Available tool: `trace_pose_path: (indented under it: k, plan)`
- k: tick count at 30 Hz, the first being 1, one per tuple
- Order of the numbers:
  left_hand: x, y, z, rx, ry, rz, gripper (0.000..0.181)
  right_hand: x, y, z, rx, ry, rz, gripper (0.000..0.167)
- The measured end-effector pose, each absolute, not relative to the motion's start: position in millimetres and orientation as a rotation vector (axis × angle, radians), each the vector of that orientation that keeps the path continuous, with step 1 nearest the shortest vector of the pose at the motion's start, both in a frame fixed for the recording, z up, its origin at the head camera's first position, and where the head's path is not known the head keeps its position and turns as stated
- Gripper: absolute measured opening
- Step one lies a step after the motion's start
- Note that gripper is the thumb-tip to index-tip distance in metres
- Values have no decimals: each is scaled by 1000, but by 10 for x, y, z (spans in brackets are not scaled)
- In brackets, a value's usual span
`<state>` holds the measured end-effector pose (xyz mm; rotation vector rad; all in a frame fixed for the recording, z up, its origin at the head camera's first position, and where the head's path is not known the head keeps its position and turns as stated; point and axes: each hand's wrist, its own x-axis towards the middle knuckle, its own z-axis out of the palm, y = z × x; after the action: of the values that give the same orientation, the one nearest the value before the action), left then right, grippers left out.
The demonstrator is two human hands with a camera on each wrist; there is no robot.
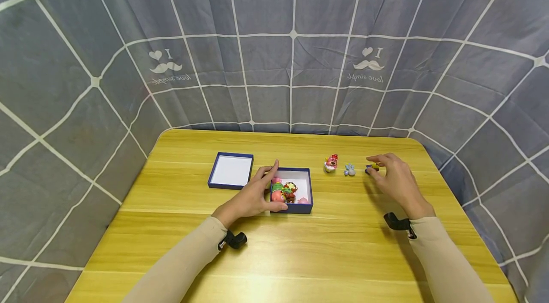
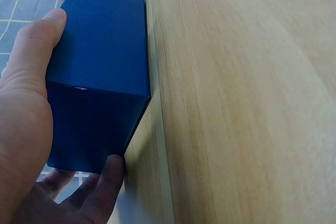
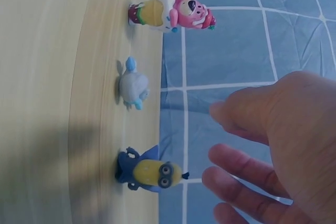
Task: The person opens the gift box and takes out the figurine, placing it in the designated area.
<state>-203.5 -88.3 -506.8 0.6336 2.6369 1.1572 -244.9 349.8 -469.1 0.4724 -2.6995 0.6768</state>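
Note:
My left hand (image 1: 250, 198) holds the blue box (image 1: 296, 208) across its left end, thumb on the near wall and fingers at the far side. The box is open at the top; several small figurines (image 1: 289, 189) lie at its left side, and a pink piece (image 1: 302, 200) rests at its lower right. My right hand (image 1: 399, 181) hovers with fingers apart beside a yellow-and-blue Minion figurine (image 3: 151, 172), which stands on the table; a gap shows between them in the right wrist view. A small grey-blue figurine (image 3: 134, 85) and a pink bear figurine (image 3: 190, 11) stand in line with it.
A blue-rimmed lid with a white inside (image 1: 231, 170) lies left of the box, inside facing up. The wooden table (image 1: 326, 255) ends at a grey checked curtain (image 1: 266, 65) hanging behind and along both sides.

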Motion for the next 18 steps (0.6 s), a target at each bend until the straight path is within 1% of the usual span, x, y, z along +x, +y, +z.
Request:
trace_pose_path:
  k: [18]
  plan:
    - [-2037, -868, -5088, 629, 2649, 1147, 131, -2386, 3347, -4639, 560, -2633, 622, 32]
